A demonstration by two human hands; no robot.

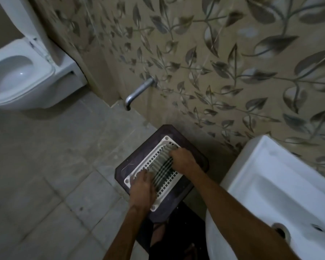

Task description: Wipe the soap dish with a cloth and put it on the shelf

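Two hands on soap dish point(154, 171) | left hand point(142, 186) flat near end | right hand point(182, 159) curled, far end

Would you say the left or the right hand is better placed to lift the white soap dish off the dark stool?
Probably the right hand: its fingers already curl over the soap dish, whereas the left hand only rests on its near end.
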